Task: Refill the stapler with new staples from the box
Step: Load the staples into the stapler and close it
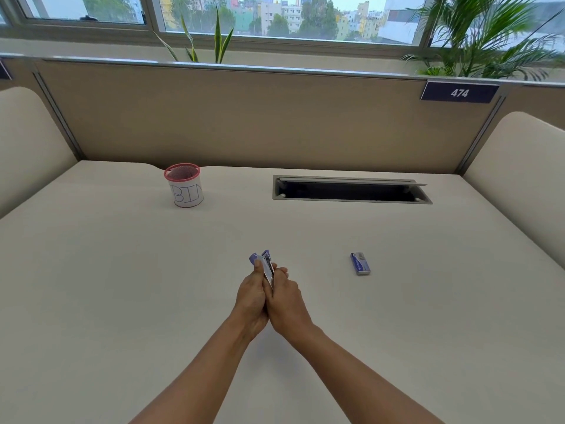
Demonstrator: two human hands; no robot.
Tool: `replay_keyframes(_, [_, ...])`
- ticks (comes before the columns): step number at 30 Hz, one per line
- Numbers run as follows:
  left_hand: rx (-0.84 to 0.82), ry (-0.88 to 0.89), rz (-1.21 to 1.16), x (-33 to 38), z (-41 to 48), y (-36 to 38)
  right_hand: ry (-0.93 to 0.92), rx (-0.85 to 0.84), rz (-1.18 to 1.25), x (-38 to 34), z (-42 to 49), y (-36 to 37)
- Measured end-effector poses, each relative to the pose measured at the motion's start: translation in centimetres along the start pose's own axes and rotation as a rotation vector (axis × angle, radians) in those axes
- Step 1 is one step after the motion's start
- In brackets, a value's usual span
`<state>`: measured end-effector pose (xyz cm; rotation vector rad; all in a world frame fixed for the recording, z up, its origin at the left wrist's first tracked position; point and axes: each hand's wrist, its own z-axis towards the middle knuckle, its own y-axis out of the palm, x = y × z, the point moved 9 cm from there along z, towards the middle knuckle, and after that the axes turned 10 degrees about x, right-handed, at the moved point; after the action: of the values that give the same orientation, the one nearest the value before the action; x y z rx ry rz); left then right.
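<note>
Only two hands and two forearms of the person show. The left hand (252, 298) and the right hand (287, 301) are both bare, and the skin is uncovered from the fingertips back over the wrists. The left forearm (195, 371) and the right forearm (360, 368) are bare too, along all of their visible length, until the lower limit of the view cuts them off. Both forearms are slender and smooth and narrow towards slim wrists. Faint ridges of knuckle and tendon mark the backs of the hands. The thumbnails look short and plain, though they are too small to tell more.
</note>
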<state>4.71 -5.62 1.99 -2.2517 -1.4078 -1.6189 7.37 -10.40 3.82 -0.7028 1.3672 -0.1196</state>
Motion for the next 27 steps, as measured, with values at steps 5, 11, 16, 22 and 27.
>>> replay_keyframes(5, [-0.01,0.006,0.01,0.0,0.0,0.0,-0.003,0.014,-0.038,0.0,0.0,-0.3])
replay_keyframes(11, [-0.045,0.026,0.052,0.1,0.1,0.0,-0.009,0.042,-0.067,0.1,0.0,-0.7])
replay_keyframes(16, [-0.033,0.07,0.111,0.1,0.4,-0.4,-0.016,0.062,-0.032,-0.1,-0.3,-1.1])
replay_keyframes(22, [-0.016,0.111,0.1,0.5,0.6,-0.7,-0.033,0.096,-0.093,0.2,-0.1,-1.4])
replay_keyframes(27, [0.003,0.133,0.098,0.6,0.7,-1.0,-0.025,0.108,-0.099,0.2,-0.1,-1.6])
